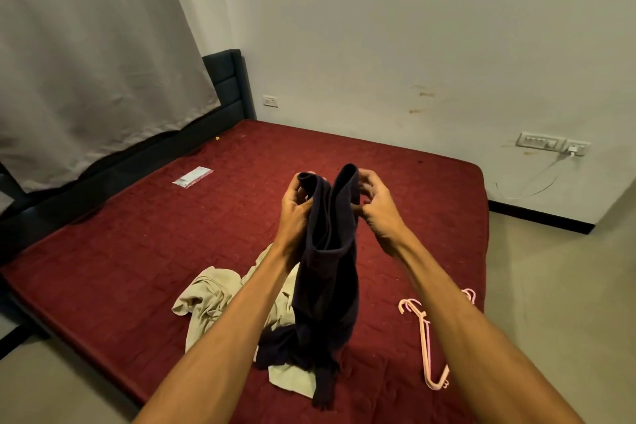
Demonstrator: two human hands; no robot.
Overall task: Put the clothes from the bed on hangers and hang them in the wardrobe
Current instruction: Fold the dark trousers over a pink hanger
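A dark navy garment (327, 286) hangs above the red mattress (137, 251), its lower end trailing on the bed. My left hand (296, 213) grips its upper left edge. My right hand (375, 210) pinches the upper right edge, and the top of the garment gapes between the two hands. A crumpled beige garment (213, 296) lies on the bed under and left of the dark one. Pink plastic hangers (426, 337) lie on the mattress to the right, near its edge.
A small white packet (192, 176) lies on the far left of the mattress. A dark headboard (230, 86) and a grey curtain (86, 62) stand at the left. On the right wall, a charger cable (537, 179) hangs from the sockets.
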